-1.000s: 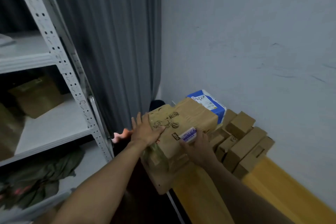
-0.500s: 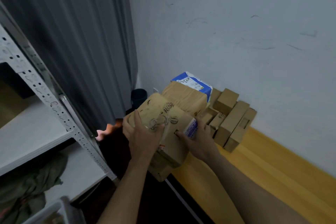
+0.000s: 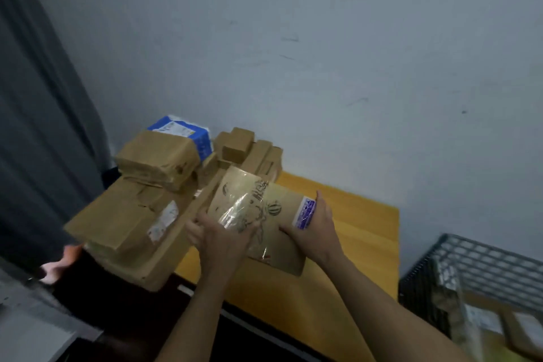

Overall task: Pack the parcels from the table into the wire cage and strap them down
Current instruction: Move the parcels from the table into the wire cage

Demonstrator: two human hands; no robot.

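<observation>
Left hand (image 3: 223,239): back facing up, fingers curling over the near left edge of a brown parcel (image 3: 264,194), gripping it.
Right hand (image 3: 316,229): clasping the parcel's right edge, thumb lying on its top face.
Forearms: both bare, reaching forward from the lower frame, converging.

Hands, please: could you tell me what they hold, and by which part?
Both hold the printed cardboard box: left hand grips its left edge, right hand its labelled right end.

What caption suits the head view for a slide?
Left hand and right hand hold a printed parcel over the yellow table, near the wire cage.
</observation>
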